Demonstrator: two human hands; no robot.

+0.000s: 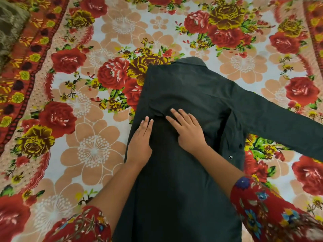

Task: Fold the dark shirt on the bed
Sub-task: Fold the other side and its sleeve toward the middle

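Floral cuffs (272, 212) were seen at the lower edge as the dark shirt (188, 84), spread mid-frame on the bed (94, 151), was pressed flat, with left hand (139, 140) fingers held together and right hand (189, 133) fingers slightly spread. One side seemed folded in; the outstretched sleeve (283, 123) at right likely needed folding across next.

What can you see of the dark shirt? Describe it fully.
The dark shirt lies flat on the floral bedsheet, collar farthest away. Thin, slightly creased cloth. One sleeve stretches right; the left side looks folded inward. A small button shows near its right edge. The left hand and right hand press flat on its middle.
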